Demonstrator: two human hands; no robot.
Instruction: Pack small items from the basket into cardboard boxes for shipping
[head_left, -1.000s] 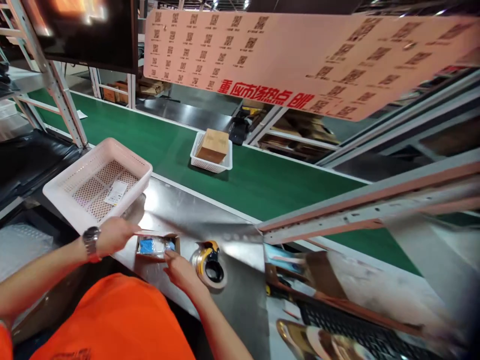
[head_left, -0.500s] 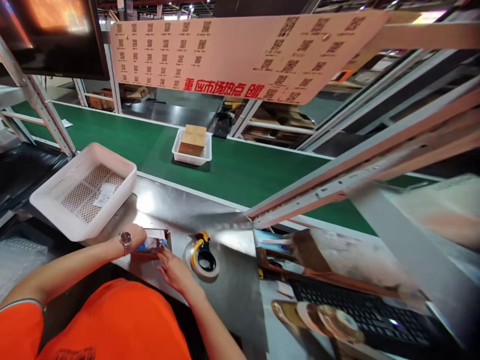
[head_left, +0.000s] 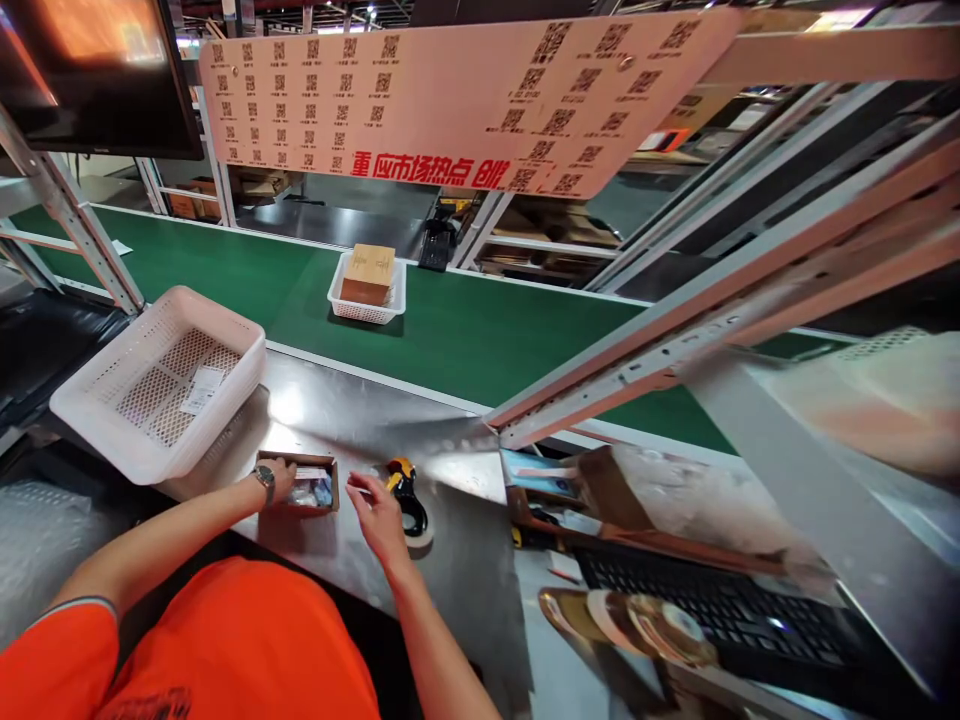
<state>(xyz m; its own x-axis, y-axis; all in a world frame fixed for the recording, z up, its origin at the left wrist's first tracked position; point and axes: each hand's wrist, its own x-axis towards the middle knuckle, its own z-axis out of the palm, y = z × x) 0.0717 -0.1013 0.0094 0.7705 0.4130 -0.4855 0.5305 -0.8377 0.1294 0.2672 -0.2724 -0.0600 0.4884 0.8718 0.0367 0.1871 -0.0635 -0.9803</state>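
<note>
A small open cardboard box (head_left: 335, 484) lies on the metal worktop, with clear plastic-wrapped items (head_left: 313, 487) and bits of blue and white inside. My left hand (head_left: 280, 480), a watch on its wrist, is closed over the left end of this box; some fingertips are hidden inside it. Just right of the box, my right hand (head_left: 379, 520) hovers with fingers stretched and apart, holding nothing visible. Close beyond its fingers lies a yellow and black tape dispenser (head_left: 406, 490) with a roll of tape, partly covered by the hand.
A large white plastic basket (head_left: 157, 375) holding a paper slip stands at left. Behind the worktop (head_left: 465, 540) runs a green conveyor (head_left: 480, 320), carrying a small white basket (head_left: 367, 308) with a carton (head_left: 370, 272). A slanted metal post (head_left: 600, 370), keyboard (head_left: 720, 610) and tape rolls (head_left: 637, 625) are at right.
My right hand has drawn away from the box to the right, towards the tape dispenser. More of the box and its contents now shows. My left hand stays at the box's left end.
</note>
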